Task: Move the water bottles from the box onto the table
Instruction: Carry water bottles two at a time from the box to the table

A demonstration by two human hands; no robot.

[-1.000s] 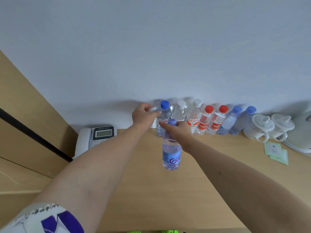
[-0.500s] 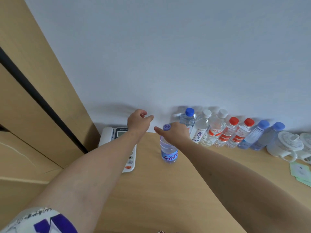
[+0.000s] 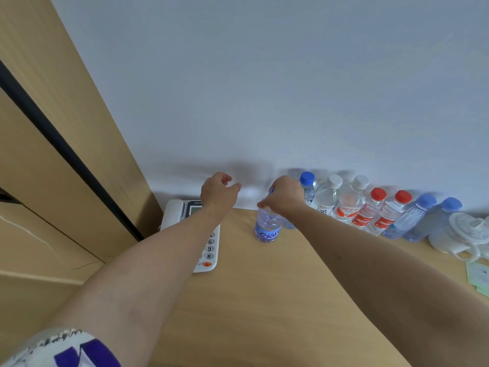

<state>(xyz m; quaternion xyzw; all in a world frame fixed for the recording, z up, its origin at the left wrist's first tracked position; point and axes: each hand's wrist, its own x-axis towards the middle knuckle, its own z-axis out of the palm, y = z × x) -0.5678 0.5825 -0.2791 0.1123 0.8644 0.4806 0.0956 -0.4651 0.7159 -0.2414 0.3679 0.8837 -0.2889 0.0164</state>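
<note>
- Seven bottles stood in a row (image 3: 370, 207) against the wall (image 3: 264, 88), touching one another: one with a blue cap, two white, two red, two pale blue.
- An eighth, the bottle (image 3: 267, 226) with a blue label, stood upright on the table (image 3: 264, 300) just left of the row and slightly forward of it.
- The right hand (image 3: 284, 198) gripped this bottle by the neck and cap from above, fingers curled round it; the base looked to touch the wood, so the placing seemed nearly done.
- The left hand (image 3: 218, 193) hung above the phone (image 3: 190, 231), fingers loosely curled and holding nothing.
- The box was out of view, so how many bottles remained could not be told.
- The bottles were clear, ribbed plastic, slim and round, with screw caps and glossy printed labels; likely light and easily tipped when crowded.
- The table was smooth, pale wood-grain laminate; the phone, white plastic with round keys.
- Two white lidded cups (image 3: 460, 234) in glazed ceramic sat at the row's right end.
</note>
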